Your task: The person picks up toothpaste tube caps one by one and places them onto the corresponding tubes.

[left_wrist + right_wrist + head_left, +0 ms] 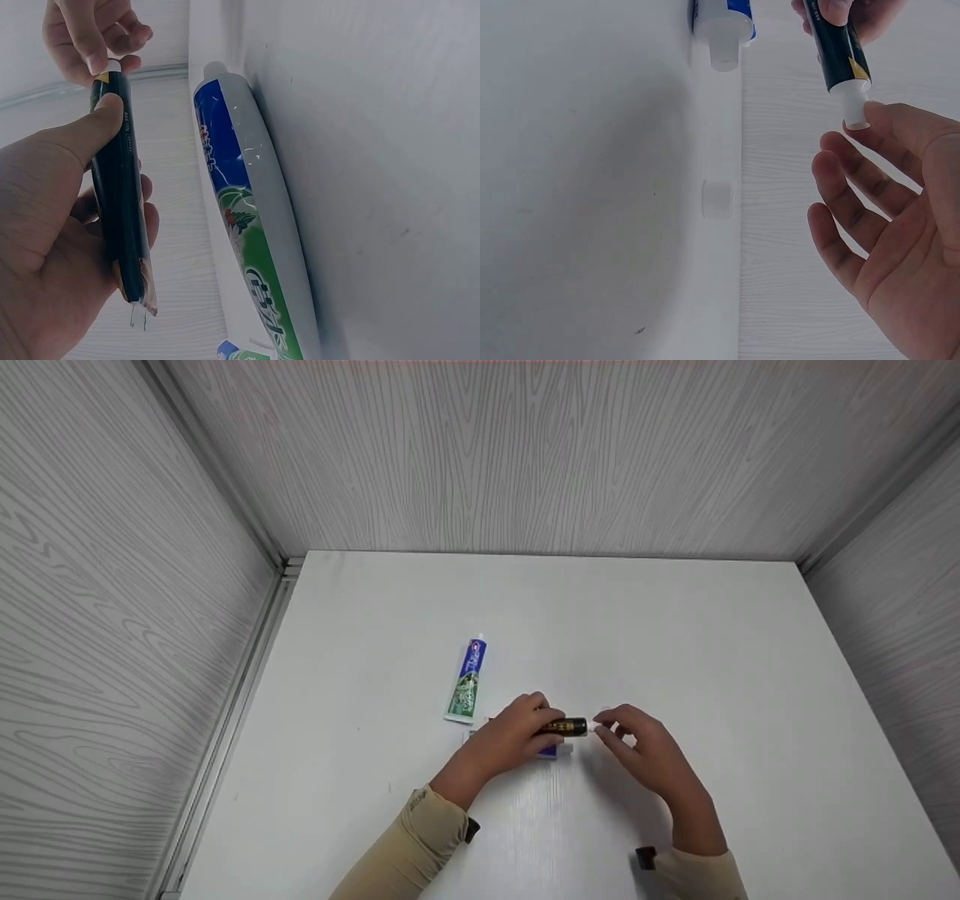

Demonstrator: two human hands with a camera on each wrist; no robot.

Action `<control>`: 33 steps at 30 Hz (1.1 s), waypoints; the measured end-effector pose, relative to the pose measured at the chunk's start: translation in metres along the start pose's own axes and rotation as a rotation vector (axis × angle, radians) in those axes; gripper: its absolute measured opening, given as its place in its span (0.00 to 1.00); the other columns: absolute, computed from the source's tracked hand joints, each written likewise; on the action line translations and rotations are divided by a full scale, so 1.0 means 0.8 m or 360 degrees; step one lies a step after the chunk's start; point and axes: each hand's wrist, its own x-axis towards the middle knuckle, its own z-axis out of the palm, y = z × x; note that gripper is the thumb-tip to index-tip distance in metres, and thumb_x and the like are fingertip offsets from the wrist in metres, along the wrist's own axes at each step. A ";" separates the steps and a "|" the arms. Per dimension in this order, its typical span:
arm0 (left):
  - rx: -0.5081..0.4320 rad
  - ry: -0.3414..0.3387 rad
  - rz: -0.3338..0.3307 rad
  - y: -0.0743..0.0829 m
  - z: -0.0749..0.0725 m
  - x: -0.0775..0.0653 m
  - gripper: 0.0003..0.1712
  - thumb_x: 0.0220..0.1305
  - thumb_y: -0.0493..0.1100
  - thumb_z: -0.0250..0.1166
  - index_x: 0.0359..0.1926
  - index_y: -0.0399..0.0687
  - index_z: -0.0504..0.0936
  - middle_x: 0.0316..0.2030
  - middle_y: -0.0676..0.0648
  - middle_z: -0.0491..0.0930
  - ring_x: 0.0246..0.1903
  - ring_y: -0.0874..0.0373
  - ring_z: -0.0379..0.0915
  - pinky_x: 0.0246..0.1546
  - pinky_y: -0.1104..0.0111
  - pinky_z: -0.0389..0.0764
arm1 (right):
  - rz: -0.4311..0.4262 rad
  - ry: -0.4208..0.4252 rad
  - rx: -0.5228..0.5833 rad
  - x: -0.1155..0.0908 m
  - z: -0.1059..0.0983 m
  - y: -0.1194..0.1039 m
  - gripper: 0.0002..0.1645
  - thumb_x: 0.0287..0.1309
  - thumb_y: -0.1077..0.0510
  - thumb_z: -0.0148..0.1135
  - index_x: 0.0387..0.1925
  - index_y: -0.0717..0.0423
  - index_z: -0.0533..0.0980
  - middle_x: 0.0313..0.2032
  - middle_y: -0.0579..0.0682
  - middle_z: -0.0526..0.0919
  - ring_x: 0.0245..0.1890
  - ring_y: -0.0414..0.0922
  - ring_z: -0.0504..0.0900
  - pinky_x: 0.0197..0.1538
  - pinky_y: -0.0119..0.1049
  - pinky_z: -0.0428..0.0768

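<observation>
My left hand (pixel 517 733) grips a black toothpaste tube (pixel 566 727) with gold lettering, thumb along one side and fingers round the other. In the left wrist view its flat crimped end hangs below the palm. The tube's white cap (pixel 853 105) points right, toward my right hand (pixel 645 746). Right thumb and forefinger pinch that cap at its end, while the other fingers are spread and loosely bent. Partly hidden below the left hand, a blue-and-green toothpaste tube (pixel 247 195) lies on the table, its white nozzle end (pixel 724 52) pointing right.
Farther back on the white table (pixel 360 660) lies another blue-and-green toothpaste tube (pixel 466 679). A small whitish translucent cap (pixel 718 199) rests on the table near the right hand. Wood-grain panels (pixel 480 457) enclose the table at the back and sides.
</observation>
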 end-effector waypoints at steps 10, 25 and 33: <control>0.0016 0.0025 0.0012 -0.001 0.001 0.000 0.19 0.78 0.54 0.63 0.57 0.48 0.86 0.45 0.50 0.80 0.43 0.60 0.73 0.48 0.66 0.79 | -0.0017 0.0014 -0.0002 -0.002 -0.001 0.003 0.10 0.69 0.58 0.71 0.51 0.47 0.85 0.48 0.40 0.87 0.40 0.36 0.83 0.47 0.50 0.85; 0.0229 0.0115 0.0059 -0.003 0.000 0.002 0.20 0.77 0.59 0.62 0.58 0.54 0.87 0.42 0.53 0.82 0.38 0.61 0.74 0.41 0.67 0.80 | 0.0079 -0.0087 -0.0013 -0.003 -0.002 0.004 0.13 0.78 0.51 0.62 0.56 0.46 0.84 0.52 0.41 0.87 0.47 0.40 0.83 0.55 0.52 0.84; 0.0144 0.0106 0.0058 0.000 -0.003 -0.001 0.20 0.76 0.58 0.63 0.52 0.49 0.85 0.42 0.51 0.82 0.40 0.60 0.75 0.45 0.65 0.80 | 0.0202 -0.0143 0.0079 -0.003 -0.004 0.003 0.20 0.80 0.43 0.56 0.59 0.47 0.84 0.56 0.46 0.86 0.61 0.50 0.84 0.62 0.58 0.81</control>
